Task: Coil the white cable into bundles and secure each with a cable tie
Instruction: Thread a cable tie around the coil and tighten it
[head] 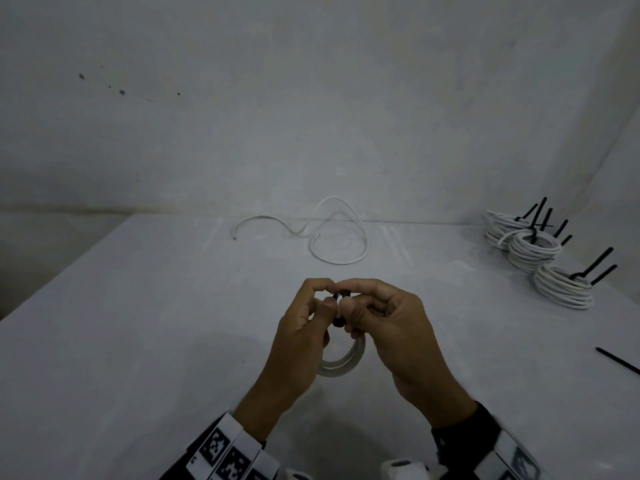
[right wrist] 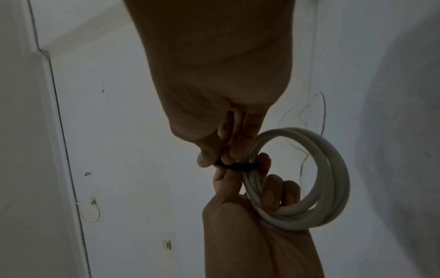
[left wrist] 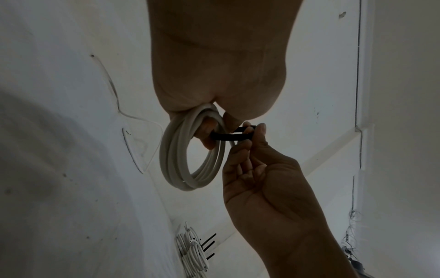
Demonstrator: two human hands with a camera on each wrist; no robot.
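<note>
Above the grey bench (head: 138,306), the left hand (head: 298,337) gripped a coiled white cable bundle (head: 341,367) steady while right-hand fingers (head: 360,289) pinched a black plastic cable tie (left wrist: 228,137) around its twelve-o'clock side, apparently to fasten it.

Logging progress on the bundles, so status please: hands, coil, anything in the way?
Left hand holds coil. Right hand pinches black tie looped round it. Nothing obstructing.

L hand: left hand (head: 299,336) raised w/ fingers curled round the coiled white round cable bundle (left wrist: 190,159), thumb and forefinger up top.
R hand: right hand (head: 391,327) pinches the thin black plastic cable tie (left wrist: 232,135).
Both: fingertips meet, wrists apart, forearms angled inward.
</note>
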